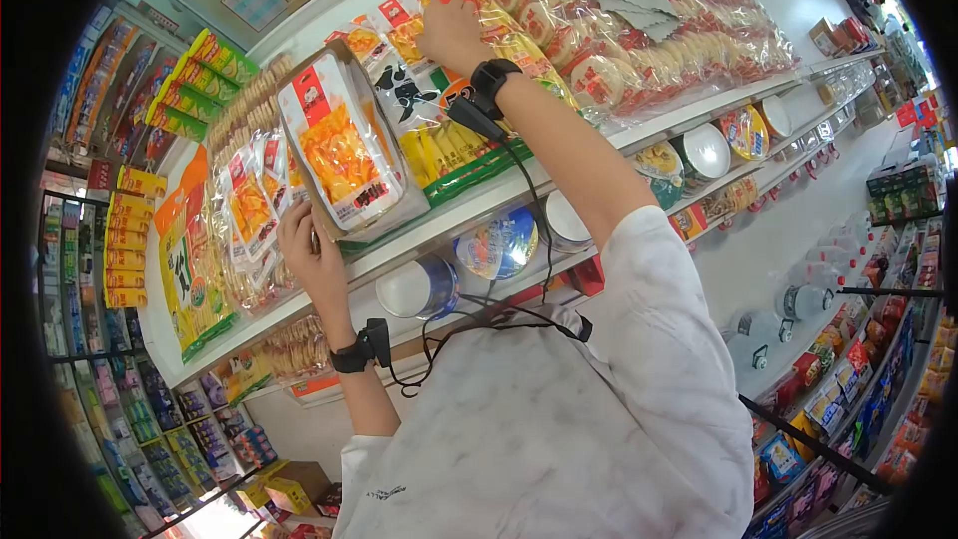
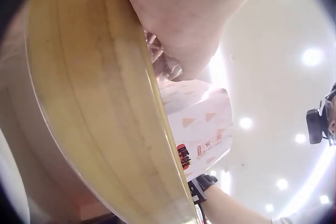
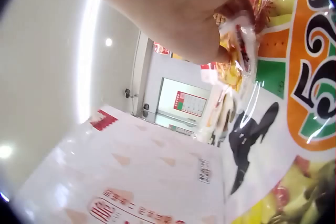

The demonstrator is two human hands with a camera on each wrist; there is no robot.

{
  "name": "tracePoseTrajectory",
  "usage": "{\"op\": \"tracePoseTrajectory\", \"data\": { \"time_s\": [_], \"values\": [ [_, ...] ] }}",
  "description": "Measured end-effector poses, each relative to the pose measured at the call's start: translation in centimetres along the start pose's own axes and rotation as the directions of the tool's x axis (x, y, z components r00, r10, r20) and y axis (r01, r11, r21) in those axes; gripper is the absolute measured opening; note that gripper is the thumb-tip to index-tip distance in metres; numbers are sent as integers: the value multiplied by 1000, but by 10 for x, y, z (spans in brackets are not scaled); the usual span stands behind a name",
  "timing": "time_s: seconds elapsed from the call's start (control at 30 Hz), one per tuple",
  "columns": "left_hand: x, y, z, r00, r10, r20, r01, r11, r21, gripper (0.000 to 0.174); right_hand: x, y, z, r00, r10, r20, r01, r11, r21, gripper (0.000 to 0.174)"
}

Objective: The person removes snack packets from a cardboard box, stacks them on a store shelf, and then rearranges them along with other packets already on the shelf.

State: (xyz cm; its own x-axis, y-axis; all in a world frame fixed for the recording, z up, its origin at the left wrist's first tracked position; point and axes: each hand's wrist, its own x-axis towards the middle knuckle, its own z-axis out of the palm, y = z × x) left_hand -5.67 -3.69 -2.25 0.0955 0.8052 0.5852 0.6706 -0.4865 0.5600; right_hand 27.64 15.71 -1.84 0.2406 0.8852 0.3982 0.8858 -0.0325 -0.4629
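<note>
An upright cardboard box (image 1: 414, 202) holds white-and-orange snack packs (image 1: 344, 145), tilted on the shelf. My left hand (image 1: 314, 258) is at its lower left corner, fingers bent and partly hidden; in the left wrist view the hand (image 2: 184, 14) is against crinkled clear wrap (image 2: 167, 66). Behind the box, my right hand (image 1: 454, 35) reaches over small orange-and-white packets (image 1: 404, 35). In the right wrist view the hand (image 3: 173, 14) pinches one small packet (image 3: 233, 66) between thumb and fingers, above a large "520" bag (image 3: 310, 66).
Bagged round crackers (image 1: 619, 50) cover the shelf at the right. At the left lie more small packets (image 1: 254, 190) and a yellow-and-orange bag (image 1: 190, 265). Tubs (image 1: 414, 284) stand on the shelf below, behind the white shelf edge (image 1: 384, 258). Cables hang between both wrists.
</note>
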Motion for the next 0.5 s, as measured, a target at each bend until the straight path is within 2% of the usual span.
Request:
{"op": "tracePoseTrajectory", "data": {
  "time_s": [0.13, 0.23, 0.33, 0.43, 0.5],
  "values": [
    [0, 3, 1, 1000, 12, -11, -12, 999, 30, 22, -3, -3, -23, 996, 37, 80, -47, 991, 129, 33],
    [0, 1, 0, 1000, 23, -5, -23, 999, 49, 23, 3, 3, -10, 996, 83, 23, -86, 948, 306, 31],
    [0, 2, 1, 1000, 22, -6, -21, 999, 49, 24, 3, 2, -2, 989, 141, 32, -143, 911, 388, 36],
    [-1, 4, -1, 999, 33, -9, -32, 997, 64, 25, -4, -11, -3, 993, 32, -116, -12, 985, 175, 47],
    [0, -3, 0, 999, 49, -15, -48, 997, 59, 26, -4, -22, 15, 940, -277, -199, 308, 940, 146, 52]
  ]
}}
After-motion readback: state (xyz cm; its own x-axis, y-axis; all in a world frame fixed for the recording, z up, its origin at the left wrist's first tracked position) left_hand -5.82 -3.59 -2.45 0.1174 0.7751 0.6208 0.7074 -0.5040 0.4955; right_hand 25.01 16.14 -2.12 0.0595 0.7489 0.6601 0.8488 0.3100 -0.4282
